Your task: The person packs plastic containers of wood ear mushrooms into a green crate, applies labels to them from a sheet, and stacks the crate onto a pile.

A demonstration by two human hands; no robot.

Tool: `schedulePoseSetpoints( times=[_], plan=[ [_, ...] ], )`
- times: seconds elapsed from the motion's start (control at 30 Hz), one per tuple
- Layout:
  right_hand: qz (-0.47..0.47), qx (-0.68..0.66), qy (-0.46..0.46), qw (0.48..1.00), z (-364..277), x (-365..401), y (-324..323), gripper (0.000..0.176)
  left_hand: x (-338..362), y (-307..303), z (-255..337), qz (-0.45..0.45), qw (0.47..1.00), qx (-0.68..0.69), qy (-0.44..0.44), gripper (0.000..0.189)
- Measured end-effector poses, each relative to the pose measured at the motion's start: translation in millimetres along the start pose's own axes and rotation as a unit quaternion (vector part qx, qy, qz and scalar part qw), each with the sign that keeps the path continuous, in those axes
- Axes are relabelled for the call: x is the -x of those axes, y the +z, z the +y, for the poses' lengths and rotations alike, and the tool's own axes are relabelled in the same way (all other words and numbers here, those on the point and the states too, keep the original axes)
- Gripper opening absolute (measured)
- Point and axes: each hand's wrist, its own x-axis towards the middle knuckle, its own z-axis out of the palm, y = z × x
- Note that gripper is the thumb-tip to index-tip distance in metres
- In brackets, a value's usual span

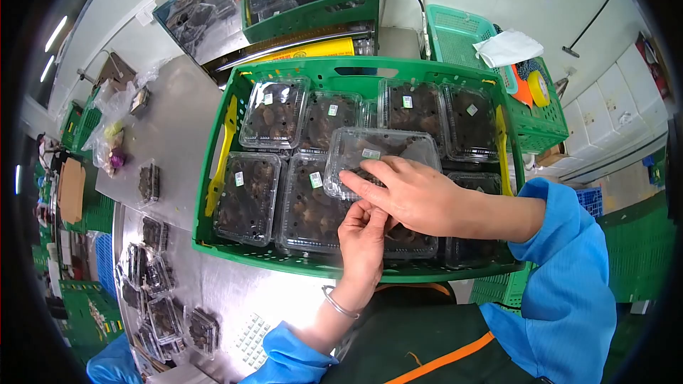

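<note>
A clear plastic clamshell box (416, 148) with dark brown contents and a small white-green label rests on top of other boxes in the green crate (313, 270). My right hand (420, 195) lies over the front of this box, fingers stretched across its lid beside the label. Below it, at the box's front edge, my left hand (363, 235) is closed, its fingertips pinched together close to my right thumb. What those fingertips hold is hidden. Around them, similar labelled boxes (245, 203) fill the crate in rows, lids shut.
Yellow handles (224, 156) stand at the crate's sides. More clamshell boxes (167, 320) are piled on the metal table (192, 121) at left. Behind is a shiny metal machine (306, 11); at back right, a light green basket (455, 35) bears a white cloth (509, 48) and tape (538, 89).
</note>
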Motion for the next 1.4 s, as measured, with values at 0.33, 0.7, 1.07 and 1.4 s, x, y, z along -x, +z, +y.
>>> schedulePoseSetpoints(
  times=[0.33,0.7,1.07,1.4],
  plan=[
    [0.033,-0.026,-0.044,0.998,9,2,-2,0.07,1,7,5,0.001,1.0,0.01,0.003,0.017],
    [-0.049,-0.162,-0.071,0.983,31,0,-18,0.055,7,12,2,0.01,1.0,0.006,0.011,0.013],
    [-0.044,-0.048,-0.079,0.995,19,5,-12,0.05,3,8,-7,0.001,0.999,-0.027,0.02,0.011],
    [-0.059,-0.124,-0.068,0.988,21,0,-9,0.058,9,9,-3,0.024,0.999,0.02,-0.012,0.007]
  ],
)
